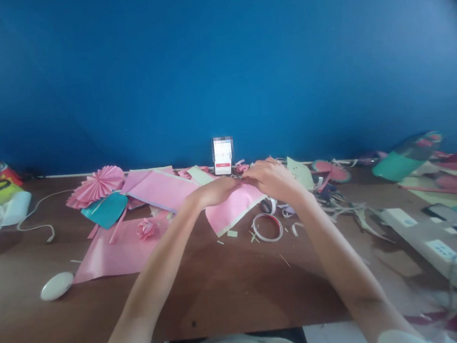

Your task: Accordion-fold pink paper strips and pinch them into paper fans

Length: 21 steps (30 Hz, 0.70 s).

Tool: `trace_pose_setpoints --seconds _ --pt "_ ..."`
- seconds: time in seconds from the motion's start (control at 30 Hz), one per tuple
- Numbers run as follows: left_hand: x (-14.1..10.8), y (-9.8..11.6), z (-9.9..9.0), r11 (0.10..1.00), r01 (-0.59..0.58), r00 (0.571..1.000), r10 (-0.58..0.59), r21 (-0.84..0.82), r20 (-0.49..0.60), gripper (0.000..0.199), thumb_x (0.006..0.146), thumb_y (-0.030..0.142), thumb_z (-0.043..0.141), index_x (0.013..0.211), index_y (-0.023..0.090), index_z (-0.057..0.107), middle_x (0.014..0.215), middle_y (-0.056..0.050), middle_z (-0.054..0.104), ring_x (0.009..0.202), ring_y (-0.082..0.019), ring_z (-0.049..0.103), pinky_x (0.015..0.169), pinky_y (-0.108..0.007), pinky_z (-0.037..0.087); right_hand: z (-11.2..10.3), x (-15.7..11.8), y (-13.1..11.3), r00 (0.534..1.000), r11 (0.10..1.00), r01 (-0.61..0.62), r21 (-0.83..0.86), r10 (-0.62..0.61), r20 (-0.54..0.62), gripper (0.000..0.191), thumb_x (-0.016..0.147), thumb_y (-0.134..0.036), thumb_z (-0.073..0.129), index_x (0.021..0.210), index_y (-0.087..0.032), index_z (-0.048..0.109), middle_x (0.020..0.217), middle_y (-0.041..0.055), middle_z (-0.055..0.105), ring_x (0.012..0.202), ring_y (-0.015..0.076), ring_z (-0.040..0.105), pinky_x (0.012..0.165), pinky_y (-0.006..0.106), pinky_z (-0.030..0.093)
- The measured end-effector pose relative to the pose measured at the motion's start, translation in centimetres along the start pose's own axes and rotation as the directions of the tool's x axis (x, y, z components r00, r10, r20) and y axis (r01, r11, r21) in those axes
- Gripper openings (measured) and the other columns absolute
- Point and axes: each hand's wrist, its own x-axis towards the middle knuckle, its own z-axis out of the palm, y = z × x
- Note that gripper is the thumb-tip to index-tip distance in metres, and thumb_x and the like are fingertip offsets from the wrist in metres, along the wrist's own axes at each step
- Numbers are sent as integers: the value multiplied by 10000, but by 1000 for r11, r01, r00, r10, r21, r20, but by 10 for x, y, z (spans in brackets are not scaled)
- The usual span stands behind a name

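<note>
My left hand and my right hand meet over the far part of the table. Beneath them a piece of pink paper with a pale edge slopes toward me. Curled fingers of my right hand pinch at its upper part, beside the fingertips of my left hand, which close on it too. The exact grip is partly hidden behind the hands. Just beyond stands a phone with a lit screen. A ring of white tape lies below my right hand, near small pale paper scraps.
Left are a pleated pink paper fan, a teal paper piece, a pink paper flower, pink sheets and a white oval object. Right are paper strips and a power strip. A blue wall rises behind.
</note>
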Motion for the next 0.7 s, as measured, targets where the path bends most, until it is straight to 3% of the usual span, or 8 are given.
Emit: trace_pose_setpoints --seconds 0.2,0.47,0.7 --pt "0 -3 -5 997 82 997 -82 -6 -8 426 1003 440 284 1218 213 573 1298 -98 608 1097 -237 591 892 -325 422 0 -1 7 1000 1000 5 13 -5 20 311 927 -130 414 863 -249 694 865 15 734 798 181 630 807 340 366" --pt "1 -4 -3 997 61 998 -62 40 3 412 997 433 300 1074 192 625 1127 -93 673 974 -221 617 829 -314 423 0 -1 8 999 999 -1 44 -1 49 203 942 -234 485 1010 -253 676 949 53 735 858 211 639 788 335 369" --pt "1 -2 -3 997 48 998 -45 60 -46 391 996 416 305 1077 204 623 1125 -86 676 982 -232 610 844 -322 432 8 1 8 997 999 35 -11 -34 62 245 925 -157 457 800 -206 662 700 26 676 685 167 562 742 303 321"
